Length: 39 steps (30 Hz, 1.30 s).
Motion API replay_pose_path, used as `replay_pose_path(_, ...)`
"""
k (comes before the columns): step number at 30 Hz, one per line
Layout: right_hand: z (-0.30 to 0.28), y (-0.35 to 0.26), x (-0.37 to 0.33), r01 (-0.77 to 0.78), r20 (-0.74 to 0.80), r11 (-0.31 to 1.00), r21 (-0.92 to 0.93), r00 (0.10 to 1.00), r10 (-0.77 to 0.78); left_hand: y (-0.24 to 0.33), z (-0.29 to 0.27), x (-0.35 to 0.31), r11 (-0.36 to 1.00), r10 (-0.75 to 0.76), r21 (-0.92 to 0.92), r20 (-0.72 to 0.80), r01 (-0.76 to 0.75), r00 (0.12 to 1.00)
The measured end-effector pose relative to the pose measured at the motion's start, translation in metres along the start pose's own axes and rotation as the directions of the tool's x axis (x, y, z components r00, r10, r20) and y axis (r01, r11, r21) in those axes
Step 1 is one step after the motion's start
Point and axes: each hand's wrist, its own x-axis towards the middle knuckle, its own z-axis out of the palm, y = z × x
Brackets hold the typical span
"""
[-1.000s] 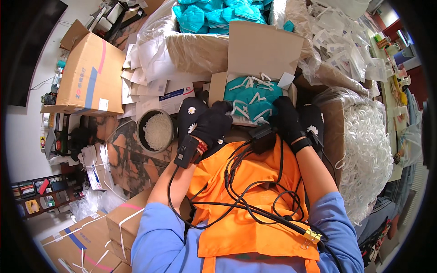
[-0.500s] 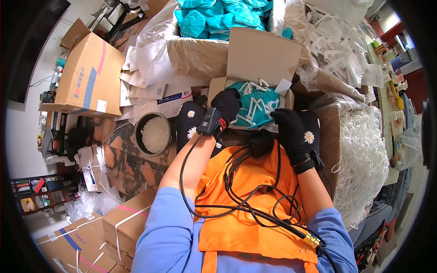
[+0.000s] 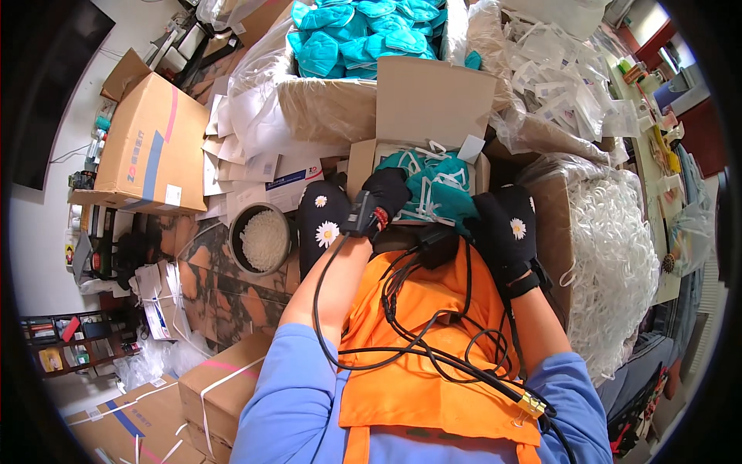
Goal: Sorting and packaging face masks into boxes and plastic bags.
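Note:
A small open cardboard box (image 3: 363,158) filled with teal face masks (image 3: 437,189) stands just beyond my lap. My left hand (image 3: 384,193), in a black glove with a sensor block at the wrist, reaches into the box's near left corner. Its fingertips curl into the masks and are partly hidden. My right hand (image 3: 506,232), in a black daisy-print glove, lies palm down at the box's near right corner, its fingers touching the mask pile. Black cables (image 3: 433,340) run from both wrists across my orange apron (image 3: 417,387).
A big plastic-lined carton of teal masks (image 3: 348,39) stands behind the small box. A box of white ear loops (image 3: 610,247) is on the right. A round bowl of white pellets (image 3: 263,240), black daisy-print fabric (image 3: 321,224), paper sheets and cardboard boxes (image 3: 151,147) are on the left.
My left hand has gone from my lap forward into the small box. My right hand has drawn back a little toward the box's near right corner.

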Motion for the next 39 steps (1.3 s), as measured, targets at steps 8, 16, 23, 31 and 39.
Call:
replay_pose_path(8, -0.014, 0.022, 0.016, 0.351, -0.301, 0.936, -0.035, 0.889, -0.345, 0.058, -0.118, -0.014, 0.937, 0.274, -0.101, -0.384, -0.335, 0.882)
replay_pose_path(16, -0.025, -0.015, 0.022, 0.3, -0.231, 0.767, 0.567, 0.952, -0.201, 0.12, -0.173, -0.045, 0.694, 0.276, -0.704, 0.071, -0.148, 0.958)
replay_pose_path(23, -0.027, -0.01, 0.019, 0.105, -0.168, 0.701, 0.705, 0.986, 0.021, 0.098, -0.158, -0.069, 0.17, 0.228, -0.961, 0.254, 0.219, 0.94)
replay_pose_path(31, -0.035, -0.013, 0.013, 0.032, -0.071, 0.558, 0.829, 0.996, 0.049, 0.126, -0.122, -0.082, -0.092, 0.293, -0.948, 0.267, 0.305, 0.918)
replay_pose_path(39, -0.048, -0.002, 0.006, 0.016, 0.006, 0.467, 0.884, 0.999, -0.046, 0.136, -0.127, -0.097, 0.007, 0.393, -0.892, 0.417, 0.451, 0.819)
